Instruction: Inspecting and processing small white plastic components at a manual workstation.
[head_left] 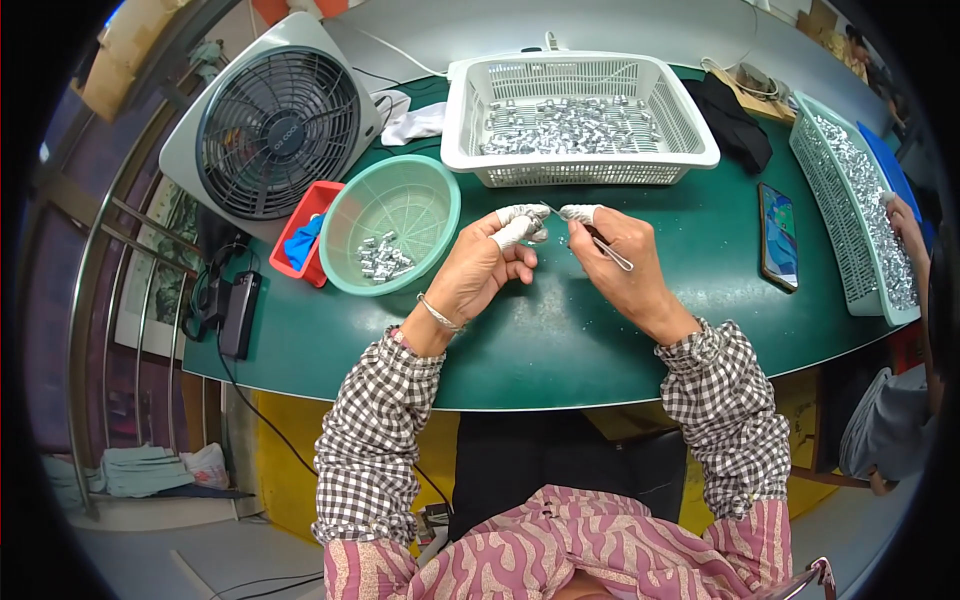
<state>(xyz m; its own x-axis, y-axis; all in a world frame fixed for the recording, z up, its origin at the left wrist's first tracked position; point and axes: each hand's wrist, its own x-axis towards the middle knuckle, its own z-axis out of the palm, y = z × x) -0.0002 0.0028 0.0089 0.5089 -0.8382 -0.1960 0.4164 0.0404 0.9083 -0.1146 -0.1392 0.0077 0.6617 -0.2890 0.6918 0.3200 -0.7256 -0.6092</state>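
Note:
My left hand (pixel 478 268) is raised over the green table, its thumb and forefinger wrapped in whitish finger covers. They are pinched together on something too small and covered to make out. My right hand (pixel 628 262), with one covered fingertip, grips a slim metal tool (pixel 612 254) with a looped back end. The tool's thin point reaches toward the left fingertips. Left of my hands stands a round green basket (pixel 440 215) with small silvery metal parts (pixel 384 258) in it. Beyond them, a white rectangular basket (pixel 590 172) holds many more of these parts.
A grey fan (pixel 283 135) and a red box (pixel 300 270) with blue cloth stand at the left. A phone (pixel 778 238) lies at the right, near a pale green basket (pixel 850 235) of metal pieces, where another person's hand (pixel 908 235) rests. Black cloth (pixel 728 122) lies behind.

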